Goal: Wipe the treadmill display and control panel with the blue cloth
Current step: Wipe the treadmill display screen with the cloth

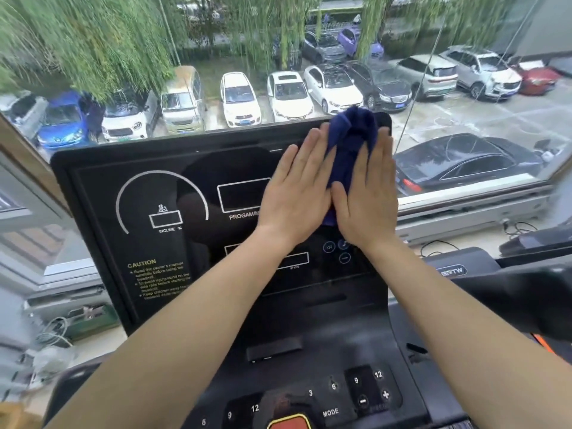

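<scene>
The black treadmill display point(161, 205) stands upright in front of me, with an incline arc and white printed boxes. Below it lies the control panel point(334, 394) with number keys, a MODE label and a red button. A dark blue cloth point(349, 140) is bunched against the display's upper right part. My left hand point(297, 193) and my right hand point(368, 196) lie flat side by side, fingers straight and pointing up, pressing the cloth onto the display. The cloth shows between and above the two hands; its lower end peeks out under my right palm.
A big window behind the display looks down on a car park and willow trees. A second treadmill console point(458, 270) and its dark handle point(526, 298) stand close on the right. Cables lie on the window sill point(464, 218) at right and by the floor at left.
</scene>
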